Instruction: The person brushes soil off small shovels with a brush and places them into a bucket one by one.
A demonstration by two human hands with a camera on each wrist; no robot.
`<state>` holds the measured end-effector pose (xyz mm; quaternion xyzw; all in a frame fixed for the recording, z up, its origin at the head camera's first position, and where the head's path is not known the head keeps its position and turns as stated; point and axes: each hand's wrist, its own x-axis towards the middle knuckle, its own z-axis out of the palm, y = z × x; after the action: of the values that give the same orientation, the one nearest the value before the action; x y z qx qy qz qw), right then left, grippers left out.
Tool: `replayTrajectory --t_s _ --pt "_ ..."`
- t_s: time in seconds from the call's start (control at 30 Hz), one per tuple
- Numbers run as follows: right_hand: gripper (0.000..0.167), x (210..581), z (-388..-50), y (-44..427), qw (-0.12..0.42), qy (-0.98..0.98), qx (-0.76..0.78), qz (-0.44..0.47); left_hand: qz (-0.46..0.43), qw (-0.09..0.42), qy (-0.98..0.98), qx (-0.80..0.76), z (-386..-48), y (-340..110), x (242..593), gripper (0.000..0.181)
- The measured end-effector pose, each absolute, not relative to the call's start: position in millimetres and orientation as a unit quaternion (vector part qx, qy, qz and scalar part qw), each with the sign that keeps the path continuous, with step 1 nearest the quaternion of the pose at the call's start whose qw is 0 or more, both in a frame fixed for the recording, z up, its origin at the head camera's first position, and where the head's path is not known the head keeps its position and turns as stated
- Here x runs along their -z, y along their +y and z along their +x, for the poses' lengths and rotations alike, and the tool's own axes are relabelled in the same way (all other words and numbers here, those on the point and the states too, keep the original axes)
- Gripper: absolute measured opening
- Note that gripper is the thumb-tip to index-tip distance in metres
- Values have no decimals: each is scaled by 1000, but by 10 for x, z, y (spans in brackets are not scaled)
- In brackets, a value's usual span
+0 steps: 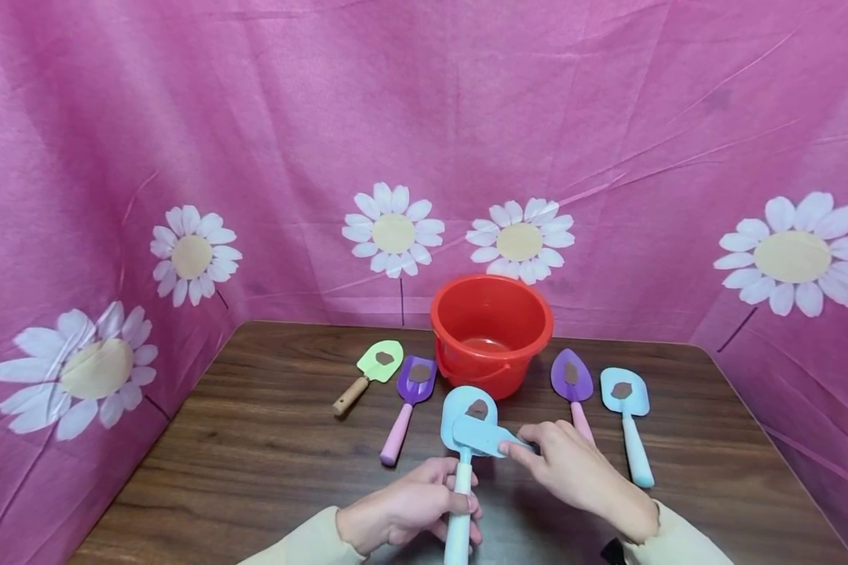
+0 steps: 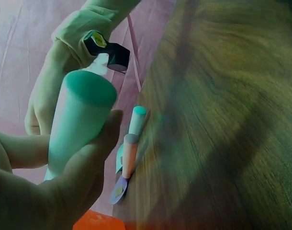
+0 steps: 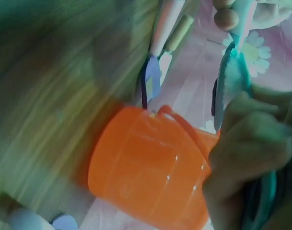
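Note:
My left hand (image 1: 420,502) grips the pale handle of a light blue toy shovel (image 1: 457,406), blade pointing away from me. A brown patch (image 1: 477,408) shows on that blade. My right hand (image 1: 572,471) pinches the narrow end of a flat light blue tool (image 1: 482,437), whose exact kind I cannot tell. Its broad end overlaps the lower part of the shovel blade. In the left wrist view the rounded butt of the shovel handle (image 2: 81,115) sits between thumb and fingers. My knuckles hide much of the flat tool in the right wrist view.
A red bucket (image 1: 495,377) stands behind the shovel. To its left lie a green shovel (image 1: 369,377) and a purple shovel with a pink handle (image 1: 404,424). On its right are a pointed purple shovel (image 1: 560,384) and another light blue shovel (image 1: 632,439). Pink flowered cloth surrounds the wooden table (image 1: 254,447).

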<state>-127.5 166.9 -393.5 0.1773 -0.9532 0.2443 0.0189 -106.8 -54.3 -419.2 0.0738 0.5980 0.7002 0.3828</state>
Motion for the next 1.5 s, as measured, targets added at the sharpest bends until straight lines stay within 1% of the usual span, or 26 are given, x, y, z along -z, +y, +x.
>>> replayTrajectory --t_s 0.1,0.23,0.43,0.57,0.7,0.8,0.9,1.0,1.07,1.3,1.5 --pt "35 3952 -1280 1674 42 -958 -222 175 74 385 596 -701 -1060 -543 4197 17" --pt "33 4016 -1276 1706 87 -963 -192 169 80 391 588 -703 -1034 -535 4210 17" --pt "30 4139 -1301 1757 130 -965 -174 147 81 415 577 -699 -1009 -521 4223 11" --pt "30 4168 -1331 1775 134 -964 -186 135 75 420 567 -705 -1015 -510 4238 12" --pt "31 4129 -1356 1788 139 -963 -200 119 74 410 554 -721 -1020 -500 4265 21" --pt "29 4071 -1357 1795 152 -961 -200 118 78 402 548 -730 -1019 -493 4286 26" --pt "29 4020 -1325 1790 151 -957 -196 154 75 392 546 -737 -1018 -488 4295 29" --pt "31 3998 -1270 1766 134 -954 -182 200 68 383 542 -745 -1019 -489 4289 30" --pt "33 4005 -1238 1746 128 -952 -170 219 66 381 538 -749 -1017 -493 4281 31" --pt "35 4068 -1250 1737 130 -951 -166 225 70 385 538 -746 -1010 -535 4264 30" --pt "34 4115 -1333 1805 174 -950 -152 211 75 409 532 -738 -990 -546 4261 21"
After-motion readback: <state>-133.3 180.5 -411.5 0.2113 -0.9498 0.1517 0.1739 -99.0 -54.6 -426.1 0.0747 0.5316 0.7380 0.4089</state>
